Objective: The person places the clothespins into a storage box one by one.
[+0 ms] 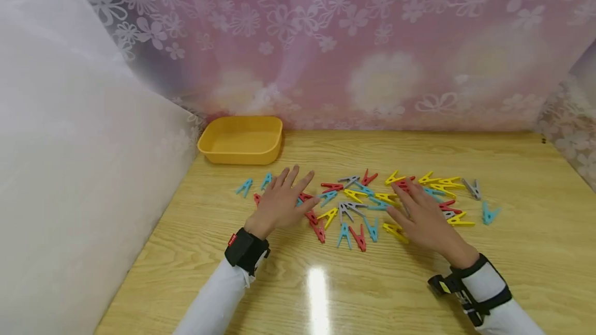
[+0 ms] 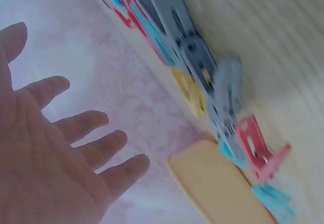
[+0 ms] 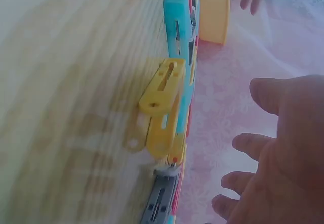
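Many plastic clothespins in red, yellow, blue and grey lie scattered across the wooden table in the head view. My left hand [image 1: 281, 208] is spread palm down over the left part of the scatter, near a red clothespin [image 1: 318, 232]. The right hand [image 1: 426, 221], fingers apart, is over the right part, beside a yellow clothespin [image 1: 395, 231]. Both hands hold nothing. In the left wrist view, grey clothespins [image 2: 174, 16] and a red clothespin [image 2: 258, 153] appear apart from the fingers. A blue clothespin [image 3: 176, 27] shows in the right wrist view. Some clothespins are hidden beneath the hands.
A yellow plastic basket [image 1: 239, 157] stands at the table's back left corner, with no clothespins visible inside. Behind the table [image 1: 372, 293] hangs a pink flowered curtain [image 1: 302, 66], and a white sheet [image 1: 93, 169] runs along the left side.
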A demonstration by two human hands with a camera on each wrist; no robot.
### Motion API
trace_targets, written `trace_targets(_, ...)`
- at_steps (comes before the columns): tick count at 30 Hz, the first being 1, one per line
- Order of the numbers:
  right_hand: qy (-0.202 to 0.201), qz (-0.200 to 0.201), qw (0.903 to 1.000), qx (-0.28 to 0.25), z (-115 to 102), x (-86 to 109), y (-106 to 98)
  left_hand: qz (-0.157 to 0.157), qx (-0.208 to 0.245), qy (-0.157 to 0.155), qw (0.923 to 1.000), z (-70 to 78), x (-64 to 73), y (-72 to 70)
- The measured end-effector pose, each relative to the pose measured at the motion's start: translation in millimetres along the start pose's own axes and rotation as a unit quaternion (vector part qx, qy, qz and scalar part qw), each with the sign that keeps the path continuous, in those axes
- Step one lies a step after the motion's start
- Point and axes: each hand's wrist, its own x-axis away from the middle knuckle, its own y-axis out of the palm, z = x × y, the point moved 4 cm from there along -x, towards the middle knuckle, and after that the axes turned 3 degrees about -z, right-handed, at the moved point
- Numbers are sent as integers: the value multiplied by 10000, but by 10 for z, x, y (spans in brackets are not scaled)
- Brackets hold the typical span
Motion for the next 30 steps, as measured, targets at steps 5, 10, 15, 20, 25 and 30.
trace_targets(5, 22, -124, 9999, 77, -40, -151, 15, 89, -189, -84, 9997, -198, -77, -53)
trace_targets(10, -69, -171, 9998, 118, -111, -324, 27, 323, -151, -220, 9991, -434, -132, -139)
trace_targets(15, -164, -228, 9996, 71, -217, -477, 49, 564, -25, -342, 9978, -650, -138, -210)
trace_targets(20, -168, -318, 9993, -59, -288, -628, 61, 707, -108, -382, 9967, -840, -158, -238)
trace_targets(25, -268, -337, 9991, -36, -380, -790, 82, 751, -128, -535, 9957, -993, -183, -292)
trace_targets(30, -441, -413, 9981, -113, -465, -930, 152, 721, -22, -800, 9942, -1116, -169, -323)
